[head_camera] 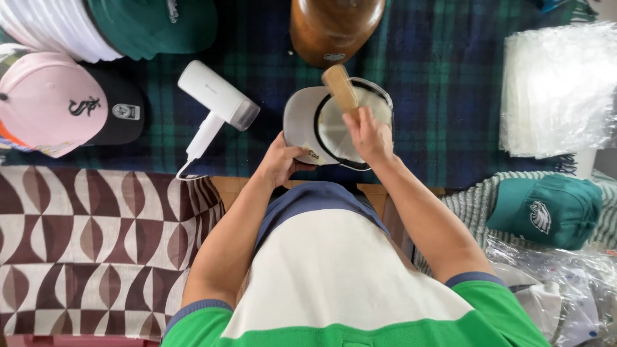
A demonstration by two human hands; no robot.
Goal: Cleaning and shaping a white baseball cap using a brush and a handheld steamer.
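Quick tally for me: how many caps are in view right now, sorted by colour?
Green caps: 2, one at top left and one at right
Pink and black cap: 1
Grey and white cap: 1, gripped by the left hand while the right hand works a wooden brush inside it
Total: 4 caps

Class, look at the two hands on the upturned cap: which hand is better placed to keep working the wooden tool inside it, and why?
Right. The right hand already grips the wooden tool over the cap, while the left hand is occupied holding the cap's brim.
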